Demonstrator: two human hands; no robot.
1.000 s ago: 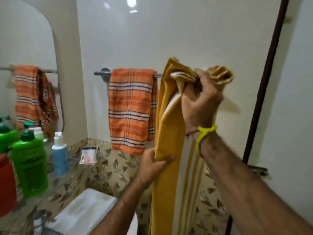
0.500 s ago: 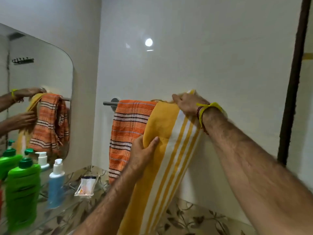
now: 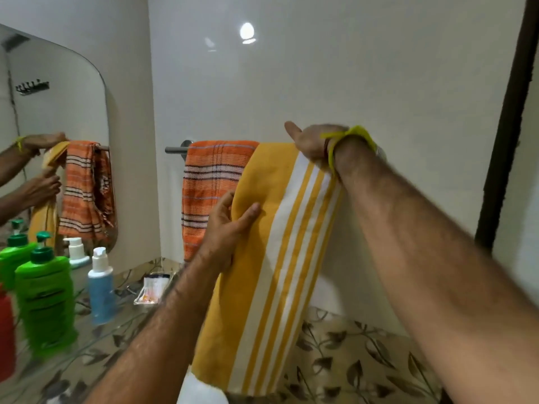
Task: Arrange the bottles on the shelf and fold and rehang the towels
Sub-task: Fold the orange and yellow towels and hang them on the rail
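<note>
A yellow towel with white stripes hangs over the wall rail, to the right of an orange striped towel. My right hand grips the yellow towel's top edge at the rail, thumb up. My left hand pinches its left edge lower down. On the glass shelf at the left stand a green bottle, a blue bottle with a white pump and part of a red bottle.
A mirror on the left wall reflects the towels, my hands and the bottles. A small clear sachet lies on the shelf. A dark door frame runs down the right. Leaf-patterned tiles cover the lower wall.
The yellow towel, held bunched up in front of the rail a second ago, now lies draped over it. My right hand moved up to the rail, and my left hand slid higher on the edge.
</note>
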